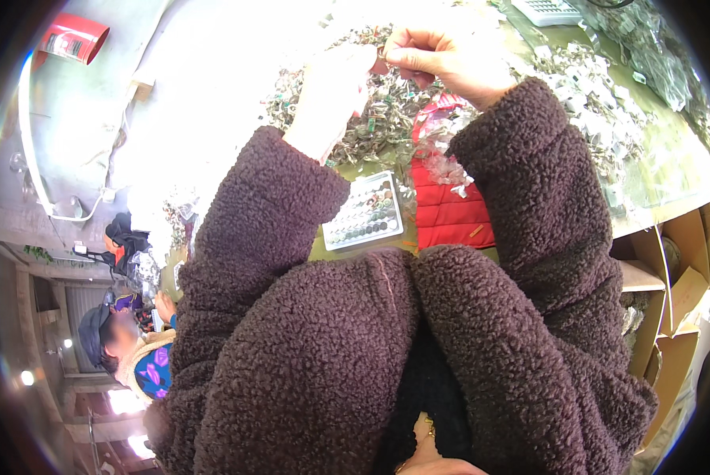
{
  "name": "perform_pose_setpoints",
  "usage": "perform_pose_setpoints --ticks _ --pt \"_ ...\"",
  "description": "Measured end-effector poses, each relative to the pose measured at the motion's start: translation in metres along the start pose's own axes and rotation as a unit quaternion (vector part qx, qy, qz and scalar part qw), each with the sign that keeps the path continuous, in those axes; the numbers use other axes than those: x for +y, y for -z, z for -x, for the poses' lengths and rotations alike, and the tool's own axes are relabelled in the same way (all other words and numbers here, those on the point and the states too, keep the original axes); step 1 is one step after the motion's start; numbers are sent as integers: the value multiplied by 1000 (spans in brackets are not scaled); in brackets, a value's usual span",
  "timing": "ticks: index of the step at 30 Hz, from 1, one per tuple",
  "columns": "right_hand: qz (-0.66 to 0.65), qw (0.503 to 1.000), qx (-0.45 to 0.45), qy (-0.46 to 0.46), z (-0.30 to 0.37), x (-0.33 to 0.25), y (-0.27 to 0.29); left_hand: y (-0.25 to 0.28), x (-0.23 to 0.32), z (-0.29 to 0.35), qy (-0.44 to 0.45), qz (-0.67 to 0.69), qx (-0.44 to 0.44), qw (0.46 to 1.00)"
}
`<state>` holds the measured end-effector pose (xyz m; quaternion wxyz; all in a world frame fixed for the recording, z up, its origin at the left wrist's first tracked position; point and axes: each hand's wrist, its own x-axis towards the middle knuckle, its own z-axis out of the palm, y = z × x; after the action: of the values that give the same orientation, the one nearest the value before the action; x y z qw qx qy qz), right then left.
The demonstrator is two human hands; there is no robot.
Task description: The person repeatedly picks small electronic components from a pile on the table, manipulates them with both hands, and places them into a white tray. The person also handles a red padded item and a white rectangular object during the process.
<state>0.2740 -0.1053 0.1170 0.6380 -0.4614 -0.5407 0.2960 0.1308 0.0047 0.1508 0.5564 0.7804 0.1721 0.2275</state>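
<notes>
Both hands are raised over the far middle of the worktable, fingertips almost meeting. My right hand (448, 60) is closed in a pinch, thumb against curled fingers; anything held there is too small to make out. My left hand (327, 101) is bleached by glare, its fingers closed towards the right fingertips, and what they grip cannot be made out. Beneath them spreads a heap of small loose pieces (387, 119), mostly silvery and brown with green bits. Nearer me sits a white tray (397, 207) with rows of small round dark and pale pieces.
A red quilted cloth (454, 212) lies right of the tray, with clear plastic scraps (442, 166) on it. Another pile of whitish pieces (596, 95) and clear plastic bags (648, 55) are at the right. Cardboard boxes (679, 309) stand lower right. Another person (125, 340) works at the left.
</notes>
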Motion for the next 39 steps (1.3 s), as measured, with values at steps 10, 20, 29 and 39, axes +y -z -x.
perform_pose_setpoints --ticks 10,20,29,39 --pt "189 980 13 53 -2 5 -3 1 5 3 11 -22 -7 1000" --pt "214 968 112 67 -1 -5 -3 6 5 -6 16 4 -30 999" --pt "-51 993 37 -101 1 9 8 0 -3 -5 -5 -104 42 994" --pt "103 984 136 -44 -8 17 3 -4 5 -2 -15 -89 31 995"
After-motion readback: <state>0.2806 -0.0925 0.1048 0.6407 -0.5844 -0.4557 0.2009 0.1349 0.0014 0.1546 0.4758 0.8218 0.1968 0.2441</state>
